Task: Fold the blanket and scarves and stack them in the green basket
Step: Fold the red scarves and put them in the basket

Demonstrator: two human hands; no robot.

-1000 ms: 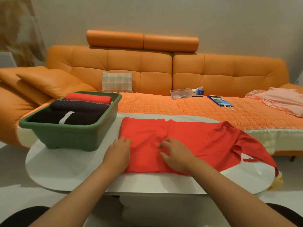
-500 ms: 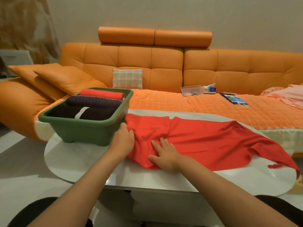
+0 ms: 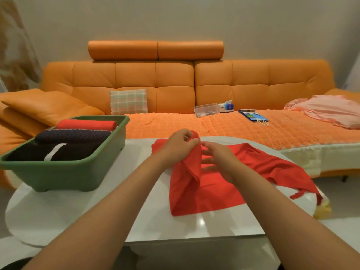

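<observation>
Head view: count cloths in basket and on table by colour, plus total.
Red: 2, folded red cloth in green basket, red scarf on table
Dark: 2, textured dark cloth, white-striped dark cloth
Total: 4

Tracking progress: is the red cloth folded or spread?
Mostly spread: left hand pinches one raised end of the red cloth; the rest lies across the table.

Sofa (image 3: 175, 84): orange leather, 2 roll headrests on top, along back wall.
Seat cover (image 3: 175, 123): orange quilted.
Cushion (image 3: 128, 101): plaid, upright vs sofa back.
Centre seat: clear plastic box (image 3: 205, 109) touching tissue box (image 3: 227, 106); blue packet (image 3: 252, 115) nearby.
Far rt: pink cloth (image 3: 331, 110), crumpled.
Foreground: white glossy table (image 3: 78, 211).
</observation>
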